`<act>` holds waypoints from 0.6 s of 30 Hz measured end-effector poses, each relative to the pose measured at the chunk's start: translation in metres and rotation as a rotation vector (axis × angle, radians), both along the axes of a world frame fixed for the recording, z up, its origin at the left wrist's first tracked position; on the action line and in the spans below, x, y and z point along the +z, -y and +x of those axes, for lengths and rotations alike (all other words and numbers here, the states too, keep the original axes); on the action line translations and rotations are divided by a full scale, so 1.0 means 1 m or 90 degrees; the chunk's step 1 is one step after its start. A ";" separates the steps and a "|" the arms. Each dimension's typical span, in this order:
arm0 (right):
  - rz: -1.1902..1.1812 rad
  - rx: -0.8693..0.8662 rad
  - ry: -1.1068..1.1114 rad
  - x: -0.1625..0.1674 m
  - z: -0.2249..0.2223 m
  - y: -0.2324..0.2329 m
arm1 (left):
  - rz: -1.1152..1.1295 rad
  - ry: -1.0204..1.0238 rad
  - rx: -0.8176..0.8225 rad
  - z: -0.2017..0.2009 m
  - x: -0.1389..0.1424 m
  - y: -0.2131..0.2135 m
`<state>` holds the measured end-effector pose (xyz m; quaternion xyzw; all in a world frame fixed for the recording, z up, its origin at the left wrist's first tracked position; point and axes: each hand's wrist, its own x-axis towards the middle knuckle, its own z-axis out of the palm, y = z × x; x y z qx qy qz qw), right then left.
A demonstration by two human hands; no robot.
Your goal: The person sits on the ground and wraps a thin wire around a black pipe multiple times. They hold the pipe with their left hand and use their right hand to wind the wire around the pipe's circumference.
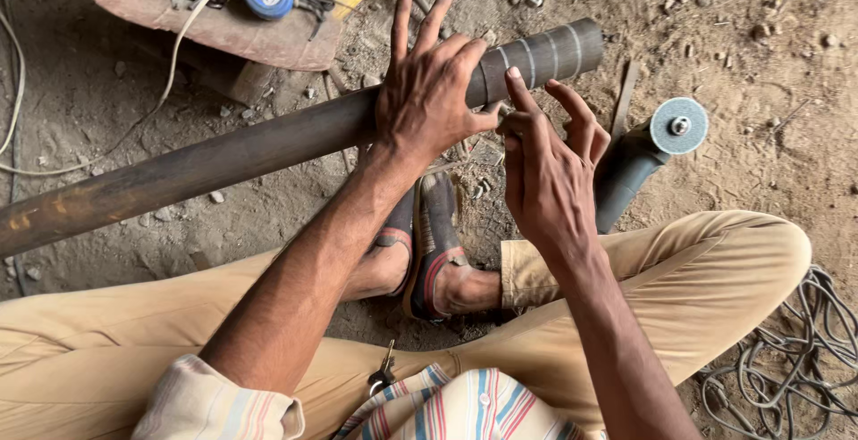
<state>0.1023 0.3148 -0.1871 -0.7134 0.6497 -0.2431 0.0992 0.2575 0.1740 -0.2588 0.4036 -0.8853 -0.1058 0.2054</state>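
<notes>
Your left hand (429, 83) lies flat and open over the long dark pipe (268, 145), pinning it across your feet so it can't roll. Your right hand (545, 172), fingers loose and gripping nothing, touches the pipe's marked right end. The grinder (657, 145) rests just right.

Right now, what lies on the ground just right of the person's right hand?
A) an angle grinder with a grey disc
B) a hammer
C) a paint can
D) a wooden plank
A: the angle grinder lies in the dirt with its grey disc facing up, beside the right hand, which meets the left hand at the steel pipe.
</notes>
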 end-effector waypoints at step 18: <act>0.026 -0.028 0.058 -0.024 0.021 -0.015 | -0.091 0.112 -0.037 0.006 -0.016 -0.003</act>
